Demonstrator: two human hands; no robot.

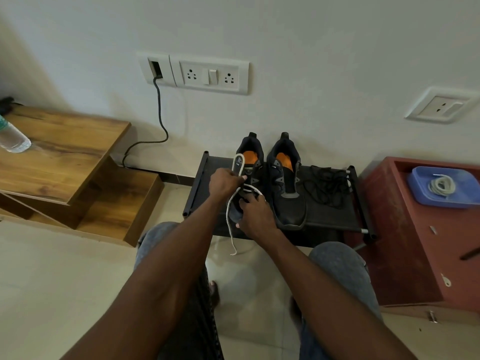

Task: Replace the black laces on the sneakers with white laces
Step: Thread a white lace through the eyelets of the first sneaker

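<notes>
Two black sneakers with orange insoles stand side by side on a low black rack (335, 216). My left hand (224, 181) pinches a white lace (237, 162) that loops up over the left sneaker (250, 154). The lace crosses the shoe's lower eyelets, and one end trails down past the rack's front. My right hand (255, 214) grips the toe part of the left sneaker and covers it. The right sneaker (288, 185) has no lace. A heap of black laces (326, 185) lies on the rack to its right. A second white lace (441, 187) sits coiled in a blue tray (420, 193).
The blue tray rests on a red cabinet (415, 245) at the right. A wooden stepped shelf (67, 157) with a plastic bottle (13, 139) stands at the left. A black cable (159, 118) hangs from the wall socket behind. My knees are below the rack.
</notes>
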